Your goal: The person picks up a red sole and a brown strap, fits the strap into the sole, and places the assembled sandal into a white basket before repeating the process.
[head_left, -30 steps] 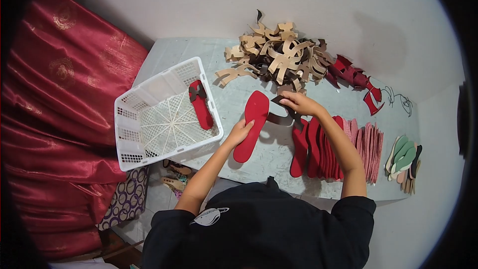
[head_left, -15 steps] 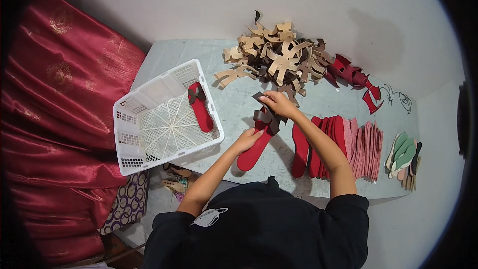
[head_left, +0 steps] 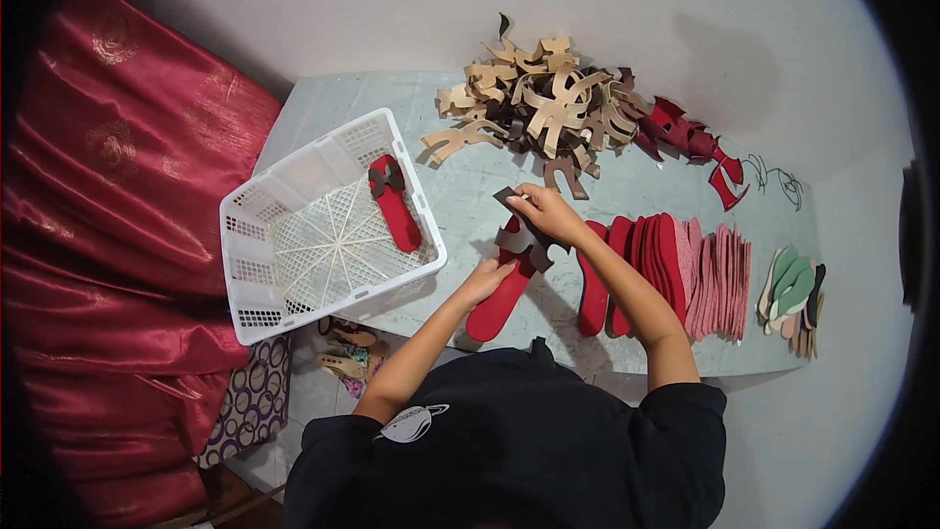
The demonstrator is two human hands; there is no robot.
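My left hand [head_left: 487,279] grips a red sandal sole [head_left: 497,306], holding it tilted above the grey table [head_left: 460,196]. My right hand [head_left: 548,212] holds a dark brown strap piece [head_left: 522,233] against the top end of that sole. Just beyond my hands lies a heap of tan and brown strap pieces [head_left: 543,113]. To the right of my right forearm stands a row of red soles [head_left: 636,269] on edge.
A white plastic basket [head_left: 328,225] on the table's left end holds one red sandal with a dark strap [head_left: 394,201]. Red strap pieces [head_left: 690,147], pink soles [head_left: 720,279] and green and tan soles [head_left: 795,304] lie to the right. Red fabric [head_left: 117,206] hangs at left.
My right hand picked a dark strap piece from the table and brought it onto the red sole. My left hand lifted the sole off the table and drew it toward me.
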